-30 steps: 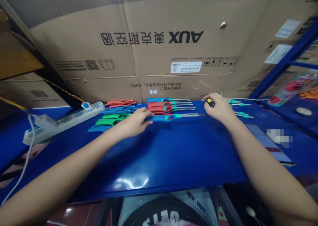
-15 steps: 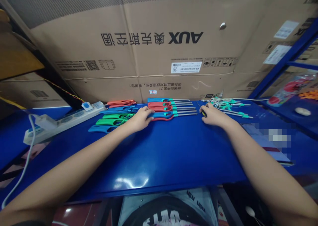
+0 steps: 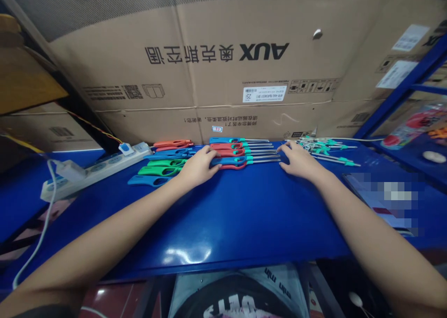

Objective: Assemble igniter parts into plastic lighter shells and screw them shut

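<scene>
Long-nosed gas lighters [image 3: 228, 149] lie in a row, with blue or red handles, green collars and metal tubes pointing right. My left hand [image 3: 199, 167] is at their handle ends, thumb and index finger around the nearest blue-and-red lighter [image 3: 230, 162]. My right hand [image 3: 299, 160] is beside the tube tips, thumb and fingers apart, with nothing visible in it. Behind it lies a heap of loose metal tubes with green collars [image 3: 328, 145]. Left of my left hand are separate red, blue and green handle shells [image 3: 162, 170], partly covered by my hand and wrist.
A white power strip [image 3: 99, 169] with plugs runs along the left of the blue table [image 3: 223, 220]. A large cardboard sheet [image 3: 209, 24] stands behind. At the right are a flat item [image 3: 377, 201], partly blurred out, a plastic bottle [image 3: 412, 122] and a blue frame post [image 3: 394, 94].
My right hand has opened; the small dark-and-yellow tool in it earlier is no longer visible. My left hand stays at the lighter handles. The whole view has shifted slightly.
</scene>
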Tool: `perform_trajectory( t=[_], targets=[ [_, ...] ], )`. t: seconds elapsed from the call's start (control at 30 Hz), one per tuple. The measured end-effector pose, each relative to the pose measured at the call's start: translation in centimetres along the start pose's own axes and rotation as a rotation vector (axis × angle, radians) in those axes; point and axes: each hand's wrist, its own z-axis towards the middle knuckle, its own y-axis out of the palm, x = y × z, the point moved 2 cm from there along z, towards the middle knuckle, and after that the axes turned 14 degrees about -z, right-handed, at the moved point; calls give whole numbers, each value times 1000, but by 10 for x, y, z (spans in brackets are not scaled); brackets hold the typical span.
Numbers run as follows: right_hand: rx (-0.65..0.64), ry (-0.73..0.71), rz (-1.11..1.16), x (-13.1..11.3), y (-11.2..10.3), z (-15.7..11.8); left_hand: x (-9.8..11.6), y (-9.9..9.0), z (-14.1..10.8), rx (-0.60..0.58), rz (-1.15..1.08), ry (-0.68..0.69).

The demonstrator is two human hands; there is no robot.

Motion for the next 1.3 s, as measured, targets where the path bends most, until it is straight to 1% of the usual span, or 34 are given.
perform_trajectory(
  t=[0.07,0.13,0.23,0.3,0.4,0.47,0.53,0.77,0.87,1.0,1.13,1.23,1.3],
  targets=[
    [25,4,0,-4,-3,0,2,-10,2,25,39,-34],
    [68,-3,13,-8,-8,1,-2,-24,6,56,87,-74],
    [155,-29,53,-13,-15,1,-21,-52,16,68,208,-182],
    [210,-42,80,-16,-19,1,-39,-69,20,26,271,-271],
    [274,-57,125,-19,-25,2,-64,-87,19,-93,318,-383],
    [305,-66,155,-21,-27,2,-73,-93,17,-148,333,-423],
    [328,-73,177,-22,-28,2,-78,-94,15,-189,341,-448],
    [350,-82,203,-26,-31,1,-86,-92,14,-317,291,-492],
    [347,-87,211,-26,-31,1,-88,-91,13,-334,267,-493],
    [348,-101,237,-26,-30,1,-86,-93,11,-280,287,-486],
    [373,-114,255,-27,-31,1,-81,-101,10,-146,322,-479],
    [407,-128,271,-31,-36,0,-68,-107,9,-28,346,-469],
    [434,-139,313,-35,-40,-1,-51,-106,6,31,355,-441]
  ],
)
